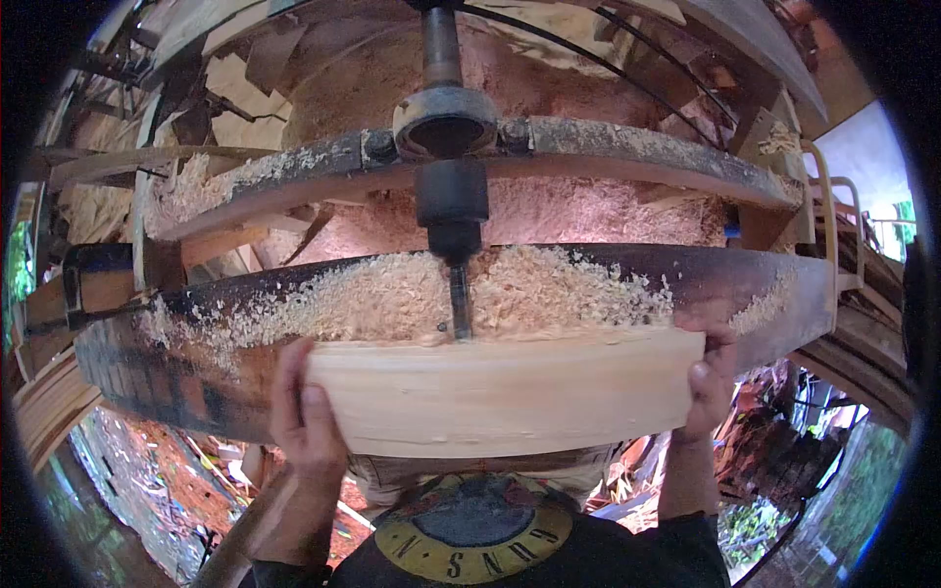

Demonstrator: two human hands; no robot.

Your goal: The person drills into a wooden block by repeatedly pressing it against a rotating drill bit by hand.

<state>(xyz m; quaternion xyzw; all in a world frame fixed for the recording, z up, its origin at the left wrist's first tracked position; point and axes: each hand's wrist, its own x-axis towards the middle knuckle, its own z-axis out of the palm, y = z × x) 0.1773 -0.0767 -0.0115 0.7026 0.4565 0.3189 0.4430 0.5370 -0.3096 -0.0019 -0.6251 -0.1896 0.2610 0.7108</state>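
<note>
A pale wooden board (510, 397) lies on the dark work table (755, 294), its far edge up against a vertical cutter bit (460, 302). My left hand (308, 412) grips the board's left end, thumb on top. At the right end, my right hand (708, 384) has its fingers round the edge and its thumb near the top face. The bit hangs from a black chuck (452, 201) above the table. Where the bit meets the wood, its tip is hidden. Wood shavings (559, 289) are heaped behind the board, around the bit.
A thick wooden crossbeam (637, 152) spans behind the chuck and carries a metal bearing ring (444, 122). On the left a black clamp-like bracket (93, 279) sits at the table's end. Stacked planks (49, 412) stand at the far left. Debris covers the ground below.
</note>
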